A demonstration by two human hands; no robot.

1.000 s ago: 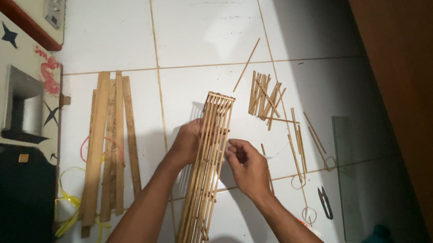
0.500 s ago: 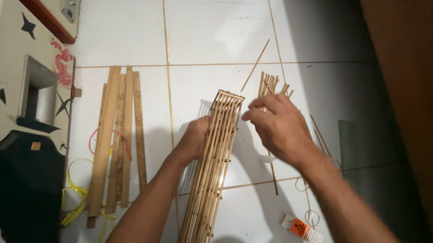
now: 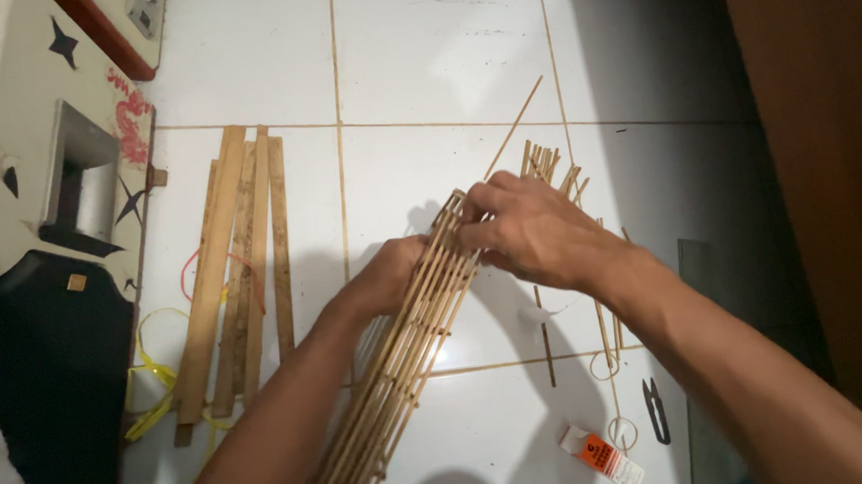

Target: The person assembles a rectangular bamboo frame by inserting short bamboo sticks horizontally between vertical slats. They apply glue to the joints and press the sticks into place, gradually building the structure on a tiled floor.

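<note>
I am looking down at a floor (image 3: 419, 53) of white glossy tiles with thin brownish joints. At the right side stands a dark brown wooden surface (image 3: 824, 148), and at the left edge there is a pale board with black stars and a metal part (image 3: 73, 174) on it, with a dark shape below.

My left hand (image 3: 388, 274) comes from below and is closed around the left side of a long frame of thin bamboo slats (image 3: 409, 363); the fingers are under it and I cannot see them. The frame lies in a slant, with its far end up in the middle of the view and its near end at the bottom edge, near my body. My right hand (image 3: 530, 231) reaches across from the right and lies over the far end of the frame, with the fingers bent and pressing on the slat ends there. I cannot tell if it also pinches something small.

Left of the frame a bundle of flat bamboo strips (image 3: 239, 274) lies on the floor, with yellow string (image 3: 150, 374) and a red loop beside it. Behind my right hand is a heap of short bamboo sticks (image 3: 546, 160), and one long thin stick (image 3: 516, 125) points away from it. Under my right forearm lie a few more sticks, some rubber bands (image 3: 603, 366), small black snips (image 3: 654, 408) and a small white and orange box (image 3: 599, 458).
</note>
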